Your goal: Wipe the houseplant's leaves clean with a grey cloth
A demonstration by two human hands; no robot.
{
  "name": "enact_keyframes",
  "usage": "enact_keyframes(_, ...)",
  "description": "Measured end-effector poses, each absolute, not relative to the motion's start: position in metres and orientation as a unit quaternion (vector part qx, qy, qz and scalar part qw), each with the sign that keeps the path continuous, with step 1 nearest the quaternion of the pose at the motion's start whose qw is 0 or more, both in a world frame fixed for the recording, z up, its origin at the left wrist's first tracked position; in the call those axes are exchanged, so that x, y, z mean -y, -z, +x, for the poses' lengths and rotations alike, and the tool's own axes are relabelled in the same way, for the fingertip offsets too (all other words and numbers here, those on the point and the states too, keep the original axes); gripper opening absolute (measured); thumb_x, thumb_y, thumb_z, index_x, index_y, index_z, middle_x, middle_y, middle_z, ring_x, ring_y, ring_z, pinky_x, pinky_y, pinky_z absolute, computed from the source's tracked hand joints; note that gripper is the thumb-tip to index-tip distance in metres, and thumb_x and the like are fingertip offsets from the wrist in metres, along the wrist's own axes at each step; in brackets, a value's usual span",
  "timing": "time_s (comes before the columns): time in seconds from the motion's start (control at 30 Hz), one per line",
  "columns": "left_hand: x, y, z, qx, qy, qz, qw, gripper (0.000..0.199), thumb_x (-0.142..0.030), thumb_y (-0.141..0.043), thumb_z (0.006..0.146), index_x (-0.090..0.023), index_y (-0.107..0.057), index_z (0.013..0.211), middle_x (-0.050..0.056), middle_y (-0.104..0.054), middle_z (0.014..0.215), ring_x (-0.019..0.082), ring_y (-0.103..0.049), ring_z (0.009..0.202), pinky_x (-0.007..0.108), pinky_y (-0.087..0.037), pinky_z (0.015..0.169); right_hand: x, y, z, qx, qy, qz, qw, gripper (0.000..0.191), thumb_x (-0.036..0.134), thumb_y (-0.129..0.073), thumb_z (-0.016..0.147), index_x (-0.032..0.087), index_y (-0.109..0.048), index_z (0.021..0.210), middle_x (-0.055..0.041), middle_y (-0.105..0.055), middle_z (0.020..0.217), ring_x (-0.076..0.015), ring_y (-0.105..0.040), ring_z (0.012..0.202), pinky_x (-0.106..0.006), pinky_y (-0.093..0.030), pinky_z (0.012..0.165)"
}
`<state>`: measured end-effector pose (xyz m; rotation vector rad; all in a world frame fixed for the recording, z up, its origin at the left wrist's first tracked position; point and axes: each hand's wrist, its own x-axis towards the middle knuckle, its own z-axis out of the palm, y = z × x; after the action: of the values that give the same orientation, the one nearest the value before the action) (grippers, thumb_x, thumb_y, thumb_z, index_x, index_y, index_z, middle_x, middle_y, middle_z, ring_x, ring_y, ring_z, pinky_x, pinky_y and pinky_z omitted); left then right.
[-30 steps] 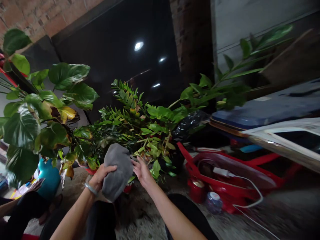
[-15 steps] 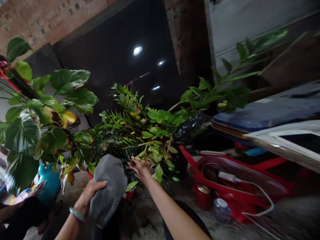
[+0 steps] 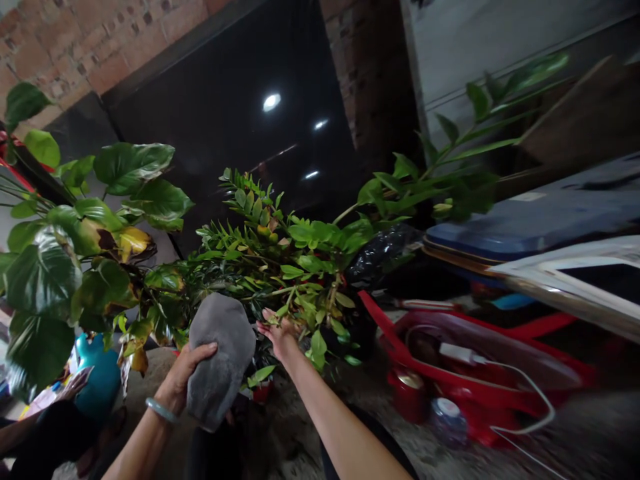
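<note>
My left hand (image 3: 186,377), with a pale bangle at the wrist, holds a flat, rounded grey piece that looks like soft fabric (image 3: 223,357). The thumb lies across its near face, while the other fingers are hidden behind it. To the right, my right hand (image 3: 280,337) reaches in at the lower leaves of a bushy green plant (image 3: 320,267). Its visible fingers are stretched out and apart, and nothing shows in them. Whether the fingertips touch the leaves I cannot tell.
A large-leaved plant (image 3: 125,170) with yellowed leaves stands left. Below it, another person's hand (image 3: 80,383) is beside a teal object (image 3: 100,373). Right are a red bag (image 3: 450,367) with a white cable, a red can (image 3: 407,393), a clear bottle (image 3: 449,420) and a blue-grey surface (image 3: 500,223).
My left hand has lifted the grey piece slightly and turned it more upright. My right hand stays at the leaves, with little movement. The view has shifted a little.
</note>
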<state>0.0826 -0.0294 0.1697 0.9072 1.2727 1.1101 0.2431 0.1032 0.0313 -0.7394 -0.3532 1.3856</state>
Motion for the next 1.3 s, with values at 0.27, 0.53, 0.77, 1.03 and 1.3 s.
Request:
enact_keyframes(0.27, -0.013, -0.219, 0.114, -0.491, -0.575, 0.425, 0.498, 0.041, -0.026, -0.083, 0.061, -0.014, -0.070, 0.098, 0.005, -0.077, 0.085, 0.020, -0.070, 0.070, 0.029, -0.055, 0.067, -0.097, -0.029, 0.233, 0.159, -0.629, -0.344, 0.678, 0.035, 0.030, -0.083, 0.044, 0.019, -0.068, 0.074, 0.0009, -0.068, 0.058, -0.0172, -0.065, 0.054, -0.029, -0.051, 0.052)
enact_keyframes(0.53, -0.005, -0.170, 0.112, -0.534, -0.431, 0.434, 0.583, 0.043, -0.029, -0.086, 0.054, -0.009, -0.073, 0.089, 0.008, -0.075, 0.074, 0.021, -0.068, 0.064, 0.031, -0.054, 0.064, -0.087, -0.019, 0.239, 0.168, -0.665, -0.358, 0.633, 0.015, 0.026, -0.076, 0.052, 0.019, -0.064, 0.058, 0.0006, -0.067, 0.052, -0.0158, -0.063, 0.053, -0.027, -0.048, 0.055)
enact_keyframes(0.77, -0.020, -0.229, 0.103, -0.477, -0.578, 0.413, 0.518, 0.030, -0.024, -0.080, 0.064, -0.012, -0.071, 0.091, 0.005, -0.076, 0.077, 0.018, -0.069, 0.064, 0.028, -0.055, 0.068, -0.080, -0.020, 0.243, 0.159, -0.679, -0.351, 0.625, 0.022, 0.021, -0.080, 0.048, 0.020, -0.065, 0.064, 0.0001, -0.068, 0.058, -0.0188, -0.069, 0.062, -0.031, -0.054, 0.063)
enact_keyframes(1.03, 0.012, -0.159, 0.103, -0.523, -0.421, 0.417, 0.613, 0.031, -0.027, -0.082, 0.063, -0.010, -0.075, 0.088, 0.010, -0.076, 0.075, 0.022, -0.068, 0.064, 0.029, -0.055, 0.063, -0.084, -0.016, 0.247, 0.139, -0.679, -0.354, 0.629, 0.023, 0.021, -0.080, 0.047, 0.021, -0.060, 0.059, 0.0029, -0.063, 0.051, -0.0174, -0.064, 0.056, -0.030, -0.052, 0.058)
enact_keyframes(1.3, 0.006, -0.212, 0.091, -0.482, -0.598, 0.378, 0.516, 0.031, -0.022, -0.080, 0.066, -0.013, -0.071, 0.094, 0.007, -0.076, 0.081, 0.020, -0.071, 0.068, 0.027, -0.057, 0.069, -0.082, -0.015, 0.244, 0.127, -0.686, -0.360, 0.620, 0.024, 0.016, -0.079, 0.052, 0.021, -0.066, 0.072, 0.0007, -0.068, 0.059, -0.0175, -0.066, 0.059, -0.034, -0.057, 0.064)
